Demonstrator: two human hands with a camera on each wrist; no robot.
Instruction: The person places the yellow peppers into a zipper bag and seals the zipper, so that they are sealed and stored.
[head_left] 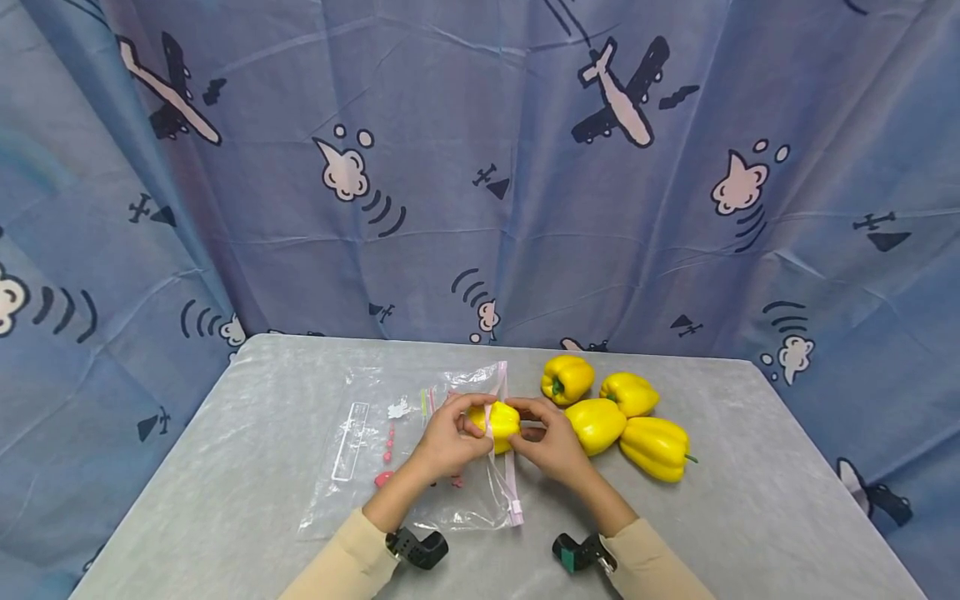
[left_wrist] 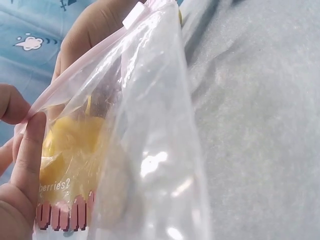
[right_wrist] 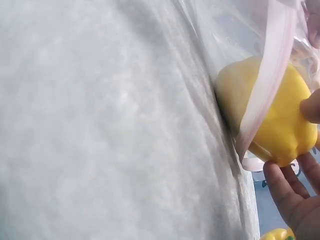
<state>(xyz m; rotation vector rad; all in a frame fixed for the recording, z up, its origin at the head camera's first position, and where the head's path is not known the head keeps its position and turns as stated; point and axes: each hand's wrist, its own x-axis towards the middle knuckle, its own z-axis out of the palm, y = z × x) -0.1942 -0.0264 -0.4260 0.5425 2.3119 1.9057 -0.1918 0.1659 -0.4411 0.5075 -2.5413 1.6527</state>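
A yellow bell pepper [head_left: 507,423] sits partly inside the mouth of a clear zip bag [head_left: 468,515], whose pink zip strip [right_wrist: 267,75] crosses over it in the right wrist view. My right hand [head_left: 555,442] grips the end of the pepper that sticks out, thumb on one side and fingers on the other. My left hand [head_left: 448,437] pinches the bag's edge between thumb and finger; in the left wrist view the fingers [left_wrist: 30,150] hold the pink strip, and the pepper shows blurred through the plastic. A white slider [left_wrist: 135,16] sits on the strip.
More yellow bell peppers, several in all, lie to the right of my right hand, among them one with a green stem [head_left: 657,450] and one farther back [head_left: 567,379]. A grey cloth covers the table [head_left: 225,475]. Behind it hangs a blue printed curtain [head_left: 450,167].
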